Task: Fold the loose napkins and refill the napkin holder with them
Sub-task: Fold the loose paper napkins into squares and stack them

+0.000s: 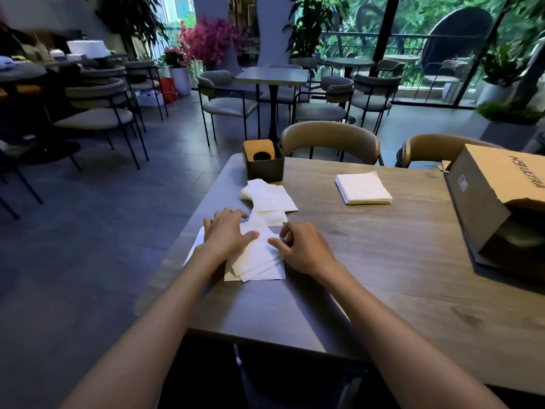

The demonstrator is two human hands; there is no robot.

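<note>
Several loose white napkins lie overlapping near the table's left edge. My left hand presses flat on them with spread fingers. My right hand sits just right of it, fingers curled, pinching the edge of the top napkin. More crumpled napkins lie beyond, toward the dark napkin holder, which has a wooden lid with a round hole. A neat stack of folded napkins rests further right on the table.
A cardboard box lies on its side at the table's right. Two tan chairs stand behind the table. The table's left edge runs close to my left hand, with floor beyond.
</note>
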